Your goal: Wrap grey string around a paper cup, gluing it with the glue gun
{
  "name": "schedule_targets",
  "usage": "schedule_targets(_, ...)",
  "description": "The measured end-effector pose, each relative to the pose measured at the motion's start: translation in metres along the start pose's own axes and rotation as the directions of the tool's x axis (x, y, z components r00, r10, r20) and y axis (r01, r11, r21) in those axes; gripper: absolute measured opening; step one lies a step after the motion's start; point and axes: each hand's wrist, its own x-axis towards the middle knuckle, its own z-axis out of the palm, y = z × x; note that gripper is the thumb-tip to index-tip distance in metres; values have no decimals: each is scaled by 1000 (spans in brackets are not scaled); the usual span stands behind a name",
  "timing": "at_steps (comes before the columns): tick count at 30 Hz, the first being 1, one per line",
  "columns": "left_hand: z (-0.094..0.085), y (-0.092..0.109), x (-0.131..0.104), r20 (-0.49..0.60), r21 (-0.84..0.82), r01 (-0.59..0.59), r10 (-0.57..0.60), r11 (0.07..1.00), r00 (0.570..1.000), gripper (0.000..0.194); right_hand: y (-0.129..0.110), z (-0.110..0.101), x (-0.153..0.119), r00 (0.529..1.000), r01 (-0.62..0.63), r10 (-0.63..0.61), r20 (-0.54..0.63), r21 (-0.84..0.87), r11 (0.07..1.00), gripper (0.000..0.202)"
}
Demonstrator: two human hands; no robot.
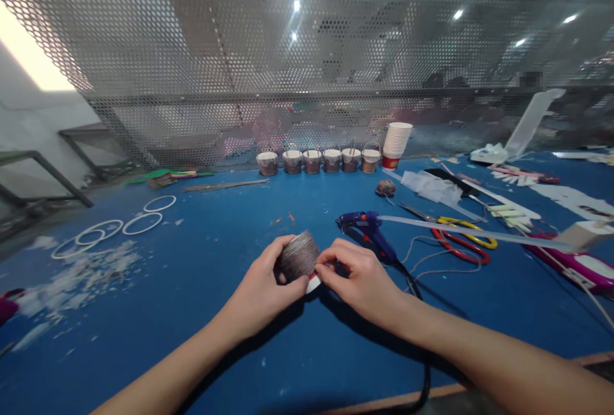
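Note:
My left hand [268,281] is wrapped around a paper cup wound with grey-brown string [301,255], held tilted above the table. A strip of red and white shows bare near the cup's rim. Close against that edge, my right hand [359,274] is closed in a pinch on the string, mostly hidden by the fingers. Loose string [444,271] trails over the table to the right of this hand. Just beyond it lies a blue glue gun [367,229] with a long clear glue stick in its back. A small ball of string [385,188] rests farther back.
Several string-wrapped cups [311,162] line the back beside a stack of paper cups [397,143]. Scissors with red and yellow handles [460,239] lie right. White rings [142,223] and white scraps [91,274] lie left. A perforated metal screen [240,70] bounds the table [201,274].

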Motion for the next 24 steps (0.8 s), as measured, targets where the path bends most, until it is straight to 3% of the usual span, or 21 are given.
schedule_targets(7, -2, 10, 0, -35, -77, 17, -20, 997, 999, 36, 0, 1, 0, 1000, -24, 24, -9, -3, 1000, 9)
schedule_targets(24, -1, 7, 0, -50, -112, 6, -12, 994, 999, 29, -1, -1, 0, 999, -34, 34, 0, -11, 999, 11)
